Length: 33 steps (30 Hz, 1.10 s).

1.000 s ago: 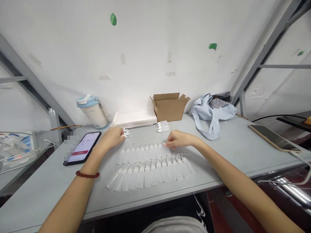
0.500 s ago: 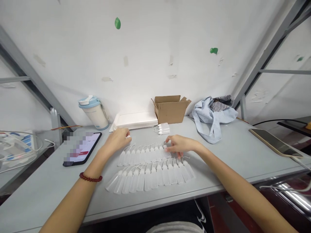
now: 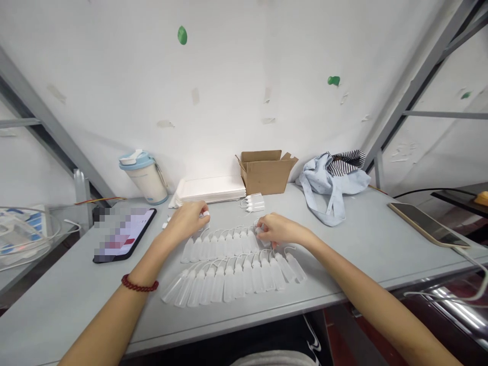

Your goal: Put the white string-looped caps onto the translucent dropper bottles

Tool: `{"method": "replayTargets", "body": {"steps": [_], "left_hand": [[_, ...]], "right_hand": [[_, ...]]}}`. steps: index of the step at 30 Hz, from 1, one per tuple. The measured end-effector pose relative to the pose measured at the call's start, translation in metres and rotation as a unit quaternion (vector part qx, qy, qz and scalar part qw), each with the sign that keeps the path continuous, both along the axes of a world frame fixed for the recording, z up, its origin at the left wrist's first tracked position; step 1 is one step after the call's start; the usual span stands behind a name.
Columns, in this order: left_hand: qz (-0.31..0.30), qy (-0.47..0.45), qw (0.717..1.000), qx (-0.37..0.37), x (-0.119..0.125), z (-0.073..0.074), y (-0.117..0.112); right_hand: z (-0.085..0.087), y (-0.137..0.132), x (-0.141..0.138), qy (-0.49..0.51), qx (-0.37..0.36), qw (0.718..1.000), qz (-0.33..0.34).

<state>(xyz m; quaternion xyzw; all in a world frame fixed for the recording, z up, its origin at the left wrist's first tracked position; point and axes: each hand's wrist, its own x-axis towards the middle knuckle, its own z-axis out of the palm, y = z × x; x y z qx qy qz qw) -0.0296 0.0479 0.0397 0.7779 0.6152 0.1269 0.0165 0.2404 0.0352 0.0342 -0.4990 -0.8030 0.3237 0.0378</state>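
Observation:
Two rows of translucent white plastic tags with white cord loops lie on the grey table, a back row (image 3: 219,246) and a front row (image 3: 229,284). My left hand (image 3: 187,221) is closed behind the back row's left end. A small white piece (image 3: 206,214) shows at its fingertips, its kind unclear, and more white bits peek out beside the hand. My right hand (image 3: 281,229) is closed at the right end of the back row, fingertips on the last tag (image 3: 263,239) there. The fingers partly cover that tag.
Behind the rows lie a few more tags (image 3: 255,202), a white flat stack (image 3: 209,189) and an open cardboard box (image 3: 267,175). A phone (image 3: 127,236) and a cup (image 3: 145,178) are on the left. A blue cloth bag (image 3: 331,185) and another phone (image 3: 427,223) are on the right.
The view has shifted slightly. Small white bits now show to the left of my left hand. My right hand stays at the end of the back row, its fingers drawn in slightly.

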Motion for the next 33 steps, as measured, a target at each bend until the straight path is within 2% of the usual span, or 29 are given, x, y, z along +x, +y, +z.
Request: {"method": "replayTargets", "body": {"steps": [7,12,15,20,24,29,33], "left_hand": [[-0.031,-0.012,0.999,0.014,0.015,-0.001,-0.008],[-0.036,-0.021,0.999,0.022,0.016,-0.002,-0.008],[-0.056,-0.089,0.994,0.003,0.019,0.000,-0.011],[-0.100,-0.260,0.957,-0.078,0.033,0.005,-0.020],[-0.108,-0.368,0.912,-0.147,0.044,0.011,-0.028],[-0.109,-0.417,0.889,-0.154,0.047,0.014,-0.031],[-0.119,-0.437,0.878,-0.153,0.046,0.012,-0.029]], "right_hand": [[-0.004,0.001,0.000,-0.047,0.125,0.991,0.029],[-0.009,0.005,0.002,-0.036,0.139,0.989,0.029],[-0.004,0.006,0.005,-0.010,0.149,0.989,0.009],[0.008,0.004,0.005,0.121,0.220,0.968,-0.005],[0.006,-0.001,-0.001,0.215,0.272,0.937,0.045],[0.000,-0.005,-0.006,0.232,0.299,0.918,0.119],[0.000,-0.008,-0.008,0.239,0.261,0.925,0.139]]}}
